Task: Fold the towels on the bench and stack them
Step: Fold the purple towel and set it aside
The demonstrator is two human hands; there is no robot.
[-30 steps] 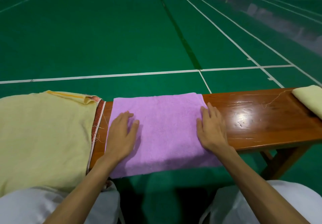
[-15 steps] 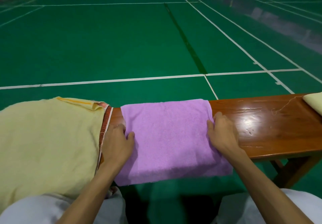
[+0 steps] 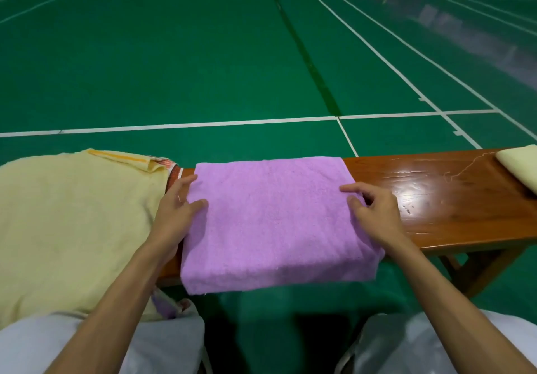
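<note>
A purple towel (image 3: 270, 216) lies folded across the wooden bench (image 3: 453, 199), its near edge hanging over the front. My left hand (image 3: 177, 208) pinches the towel's left edge, thumb on top. My right hand (image 3: 374, 211) pinches the right edge, fingers curled around it. A large pale yellow towel (image 3: 72, 222) lies spread over the bench's left end, beside my left hand. A folded pale yellow towel (image 3: 520, 164) sits at the bench's far right end.
Green court floor with white lines stretches beyond the bench. A bench leg (image 3: 479, 269) shows under the right side. My knees in white cloth (image 3: 421, 341) are close to the bench front. A loose thread (image 3: 465, 164) lies on the wood.
Both hands went from lying flat on the purple towel to gripping its left and right edges. The view shifted slightly.
</note>
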